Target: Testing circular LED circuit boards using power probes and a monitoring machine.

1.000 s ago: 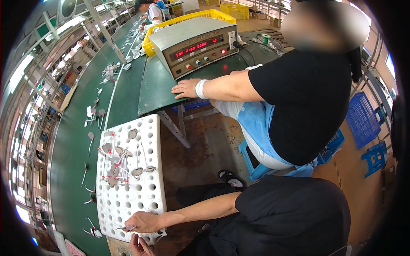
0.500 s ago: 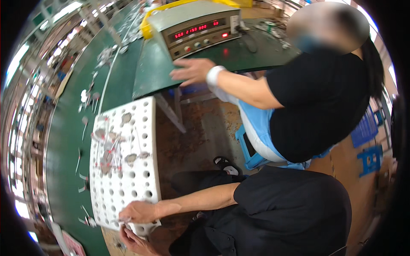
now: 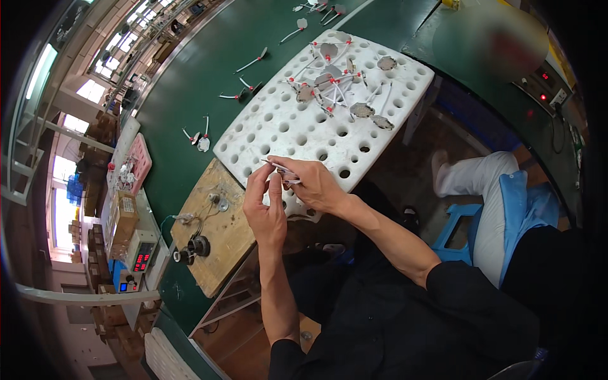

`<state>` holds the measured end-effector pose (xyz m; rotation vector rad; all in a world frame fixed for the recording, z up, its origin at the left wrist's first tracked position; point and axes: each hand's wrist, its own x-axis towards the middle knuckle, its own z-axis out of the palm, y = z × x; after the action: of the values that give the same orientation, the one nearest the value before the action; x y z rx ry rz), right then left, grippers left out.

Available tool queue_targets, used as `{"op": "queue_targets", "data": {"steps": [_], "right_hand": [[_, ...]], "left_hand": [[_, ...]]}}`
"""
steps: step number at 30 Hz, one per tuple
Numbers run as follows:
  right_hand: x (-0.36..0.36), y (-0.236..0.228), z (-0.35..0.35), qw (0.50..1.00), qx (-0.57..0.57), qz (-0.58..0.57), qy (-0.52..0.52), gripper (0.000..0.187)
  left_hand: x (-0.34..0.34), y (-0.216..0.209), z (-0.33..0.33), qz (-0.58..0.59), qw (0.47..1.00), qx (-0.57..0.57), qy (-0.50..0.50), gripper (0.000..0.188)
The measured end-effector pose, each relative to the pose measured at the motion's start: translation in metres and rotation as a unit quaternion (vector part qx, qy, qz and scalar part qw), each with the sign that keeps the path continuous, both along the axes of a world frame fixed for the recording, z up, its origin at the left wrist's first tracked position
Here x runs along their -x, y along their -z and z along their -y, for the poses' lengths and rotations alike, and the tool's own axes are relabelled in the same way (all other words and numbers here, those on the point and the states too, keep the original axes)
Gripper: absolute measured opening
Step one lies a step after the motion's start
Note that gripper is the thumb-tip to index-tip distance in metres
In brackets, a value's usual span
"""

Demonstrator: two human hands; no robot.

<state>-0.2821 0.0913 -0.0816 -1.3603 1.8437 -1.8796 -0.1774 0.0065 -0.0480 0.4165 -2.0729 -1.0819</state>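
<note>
Over the near edge of a white perforated foam board (image 3: 304, 155), both hands meet around a small grey disc piece with white wires (image 3: 289, 177). My left hand (image 3: 265, 212) pinches it from the left with thumb and fingers. From the right, my right hand (image 3: 316, 187) has its fingers curled on the same piece, which they partly hide. Farther back on the board lies a pile of similar discs (image 3: 329, 79) with white wires and red ends. A few bare-looking grey discs (image 3: 362, 110) rest near its right side.
Left of the board, a wooden plate (image 3: 221, 259) carries a black round fixture (image 3: 200, 246) with wires. Loose wired discs (image 3: 202, 144) lie on the green table (image 3: 183, 114). Farther left are a pink basket (image 3: 140, 158) and a red-digit meter (image 3: 142, 252). A person sits at right by a blue stool (image 3: 453, 234).
The view has swung left, bringing the wooden plate and meter into sight. My hands stay together near the board's near edge. The co-worker's outstretched hand is no longer visible.
</note>
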Motion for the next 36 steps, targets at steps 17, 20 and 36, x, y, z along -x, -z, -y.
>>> {"op": "queue_targets", "data": {"steps": [17, 20, 36], "right_hand": [[0.009, -0.010, -0.018, 0.985, 0.072, 0.140, -0.065, 0.046], [0.015, -0.021, -0.029, 0.994, 0.045, 0.034, 0.091, 0.039], [0.005, -0.021, -0.027, 0.996, 0.040, -0.085, -0.007, 0.013]], "left_hand": [[-0.002, -0.014, 0.006, -0.133, 0.974, -0.185, 0.015, 0.020], [-0.006, -0.019, 0.004, -0.134, 0.976, -0.173, 0.000, 0.020], [-0.004, -0.022, -0.011, -0.086, 0.994, -0.026, -0.066, 0.020]]}}
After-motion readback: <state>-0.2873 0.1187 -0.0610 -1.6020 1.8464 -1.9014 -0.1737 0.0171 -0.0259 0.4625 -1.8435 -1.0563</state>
